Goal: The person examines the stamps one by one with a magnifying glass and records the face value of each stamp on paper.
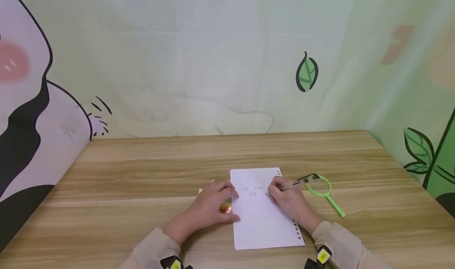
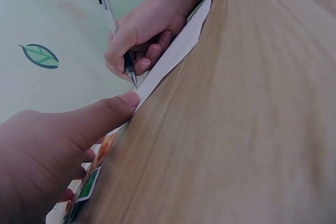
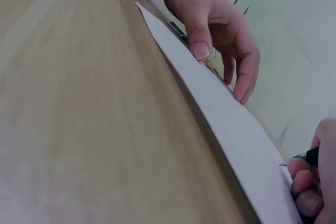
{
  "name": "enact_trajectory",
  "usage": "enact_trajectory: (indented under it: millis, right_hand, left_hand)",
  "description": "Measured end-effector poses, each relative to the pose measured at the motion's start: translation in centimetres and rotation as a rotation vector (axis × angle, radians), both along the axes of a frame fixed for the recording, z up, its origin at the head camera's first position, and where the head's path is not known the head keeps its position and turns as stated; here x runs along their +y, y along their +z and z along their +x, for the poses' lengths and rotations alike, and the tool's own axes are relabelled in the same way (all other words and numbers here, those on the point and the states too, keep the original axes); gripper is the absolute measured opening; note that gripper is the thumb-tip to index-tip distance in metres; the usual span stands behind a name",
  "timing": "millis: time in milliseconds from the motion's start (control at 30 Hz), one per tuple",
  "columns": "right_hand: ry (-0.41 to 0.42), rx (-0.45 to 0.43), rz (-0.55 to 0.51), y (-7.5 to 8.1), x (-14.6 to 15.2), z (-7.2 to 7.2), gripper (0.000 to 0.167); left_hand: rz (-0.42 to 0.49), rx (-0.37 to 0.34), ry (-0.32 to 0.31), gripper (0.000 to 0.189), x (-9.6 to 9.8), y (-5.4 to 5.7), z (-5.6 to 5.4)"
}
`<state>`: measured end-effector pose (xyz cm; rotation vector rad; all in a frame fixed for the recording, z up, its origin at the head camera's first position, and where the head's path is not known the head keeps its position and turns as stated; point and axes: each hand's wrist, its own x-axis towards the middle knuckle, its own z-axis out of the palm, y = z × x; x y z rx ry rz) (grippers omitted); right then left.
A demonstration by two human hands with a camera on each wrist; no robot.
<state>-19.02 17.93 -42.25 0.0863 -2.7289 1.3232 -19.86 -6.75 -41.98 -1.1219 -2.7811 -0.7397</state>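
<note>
A lined sheet of loose-leaf paper (image 1: 263, 229) with punched holes down its right side lies on the table, bearing a few handwritten marks near its upper middle. My right hand (image 1: 292, 201) pinches a clear gel pen (image 1: 298, 182) with a black grip, its tip at the writing. My left hand (image 1: 207, 205) rests at the sheet's left edge, thumb and fingertips touching it, fingers spread. Beneath that hand lies a colourful flat item (image 1: 226, 207), mostly covered; in the left wrist view a green stamp-like piece (image 2: 89, 184) with a white scalloped edge shows there.
A green magnifying glass (image 1: 335, 205) lies on the wooden table (image 1: 142, 162) just right of the paper, its ring near the pen's back end. A printed cloth backdrop (image 1: 227, 71) with leaves stands behind the table and along its sides.
</note>
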Motion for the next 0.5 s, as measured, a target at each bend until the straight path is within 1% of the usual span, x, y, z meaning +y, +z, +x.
enact_trajectory:
  millis: [267,500]
  right_hand:
    - [-0.050,-0.033,-0.023,-0.15,0.19,-0.03,0.019]
    - [-0.032,-0.006,-0.039,-0.30,0.43,-0.26,0.019]
  left_hand:
    - [0.011,0.007,-0.002,0.046,-0.04,-0.19,0.03]
    - [0.010,0.022,-0.004,0.047,0.04,-0.22,-0.11]
